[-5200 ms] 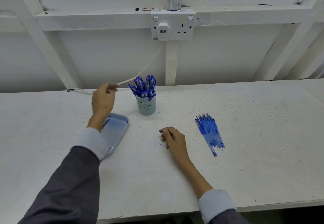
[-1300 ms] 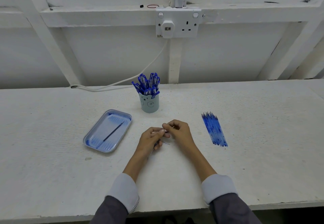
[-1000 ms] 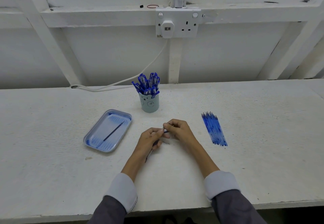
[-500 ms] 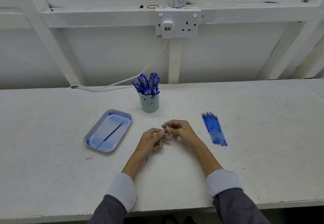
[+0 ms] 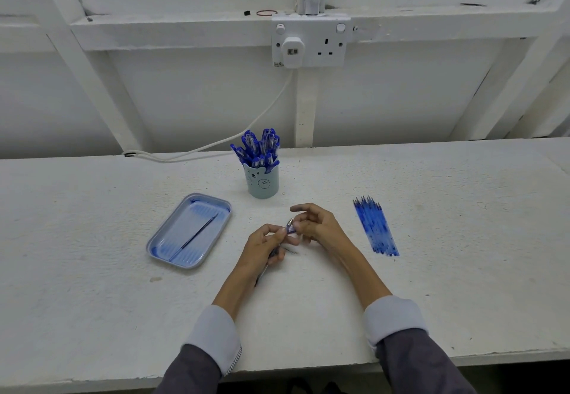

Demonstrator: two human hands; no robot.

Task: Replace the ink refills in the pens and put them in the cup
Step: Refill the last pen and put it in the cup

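Pale mint cup [image 5: 262, 184] printed with a bear face; blue-capped pens [image 5: 259, 147]; blue refills [image 5: 374, 227]; light-blue tray [image 5: 185, 224]; white table [image 5: 92, 301].

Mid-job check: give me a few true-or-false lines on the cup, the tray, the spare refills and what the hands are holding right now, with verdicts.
1. The tray holds a single refill. True.
2. The cup lies tipped on its side. False: it stands upright, full of pens.
3. The pile of spare refills lies on the table to the right of both hands. True.
4. Both hands are empty. False: the left hand grips a pen and the right hand pinches its front end.
5. The tray touches the cup. False: bare table shows between them.
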